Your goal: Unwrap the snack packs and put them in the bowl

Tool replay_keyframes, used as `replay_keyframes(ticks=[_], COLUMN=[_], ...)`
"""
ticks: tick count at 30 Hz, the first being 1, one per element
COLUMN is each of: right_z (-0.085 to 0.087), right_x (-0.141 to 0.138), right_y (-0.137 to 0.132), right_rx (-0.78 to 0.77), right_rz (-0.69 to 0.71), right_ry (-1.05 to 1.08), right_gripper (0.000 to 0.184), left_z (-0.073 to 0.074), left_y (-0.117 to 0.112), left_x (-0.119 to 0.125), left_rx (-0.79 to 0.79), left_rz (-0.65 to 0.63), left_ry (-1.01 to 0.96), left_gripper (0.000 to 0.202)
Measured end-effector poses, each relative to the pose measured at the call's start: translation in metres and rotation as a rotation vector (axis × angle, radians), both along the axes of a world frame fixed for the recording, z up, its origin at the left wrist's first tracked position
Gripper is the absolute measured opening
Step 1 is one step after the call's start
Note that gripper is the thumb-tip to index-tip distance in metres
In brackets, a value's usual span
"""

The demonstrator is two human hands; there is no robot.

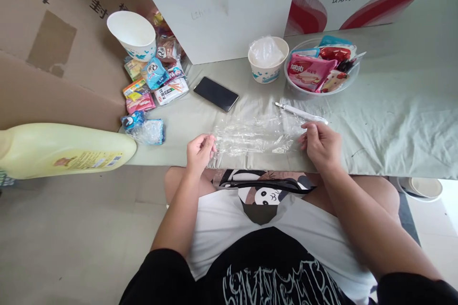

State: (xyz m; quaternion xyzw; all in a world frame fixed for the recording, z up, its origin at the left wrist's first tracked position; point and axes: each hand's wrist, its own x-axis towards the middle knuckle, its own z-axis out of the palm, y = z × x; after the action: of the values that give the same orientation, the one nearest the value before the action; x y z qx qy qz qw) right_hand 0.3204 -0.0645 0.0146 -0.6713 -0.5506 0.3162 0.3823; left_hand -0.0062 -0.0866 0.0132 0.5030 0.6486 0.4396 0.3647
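Observation:
A crinkled sheet of clear plastic film [255, 136] lies spread low over the cloth near the table's front edge. My left hand [201, 151] pinches its left end between thumb and fingers. At the opposite end my right hand [321, 145] is closed, thumb against forefinger, on the film's right edge. Just beyond my right hand rests a slim white-handled knife [300, 112], its metal tip pointing left. Whether this hand touches the handle is hard to see.
Behind the film are a phone [216, 93], a paper cup [265, 74] with plastic inside, and a clear bowl [311, 90] of wrapped snacks. At left stand another paper cup [138, 40], snack packets [171, 90] and a yellow bottle [71, 147]. Boxes [229, 14] line the back.

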Motion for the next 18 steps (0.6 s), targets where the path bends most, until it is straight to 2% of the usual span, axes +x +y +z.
replay_keyframes(ticks=[2, 5, 7, 9, 11, 14, 18], right_z=[0.002, 0.003, 0.003, 0.004, 0.005, 0.007, 0.004], right_x=[-0.001, -0.001, 0.0, 0.002, 0.004, 0.009, 0.015], right_y=[0.0, -0.001, -0.002, -0.002, 0.0, 0.004, 0.008], right_rx=[-0.057, -0.078, -0.079, -0.091, -0.107, -0.112, -0.061], right_rz=[-0.014, 0.005, 0.007, -0.012, -0.043, -0.071, -0.072], right_ry=[-0.024, -0.068, -0.079, -0.076, -0.078, -0.131, -0.266], right_gripper=[0.031, 0.029, 0.029, 0.03, 0.029, 0.023, 0.026], left_z=[-0.002, -0.001, 0.0, 0.001, 0.001, -0.002, -0.003], left_y=[0.002, 0.005, 0.005, -0.001, -0.009, -0.021, -0.019], left_x=[0.004, 0.008, 0.01, 0.01, 0.01, 0.01, 0.012], left_rx=[-0.013, 0.061, 0.088, 0.051, -0.012, -0.04, 0.04], left_rz=[0.062, 0.117, 0.045, -0.11, -0.188, -0.106, -0.055], left_ry=[0.015, 0.062, 0.074, 0.122, 0.206, 0.294, 0.431], left_gripper=[0.049, 0.048, 0.044, 0.042, 0.04, 0.029, 0.025])
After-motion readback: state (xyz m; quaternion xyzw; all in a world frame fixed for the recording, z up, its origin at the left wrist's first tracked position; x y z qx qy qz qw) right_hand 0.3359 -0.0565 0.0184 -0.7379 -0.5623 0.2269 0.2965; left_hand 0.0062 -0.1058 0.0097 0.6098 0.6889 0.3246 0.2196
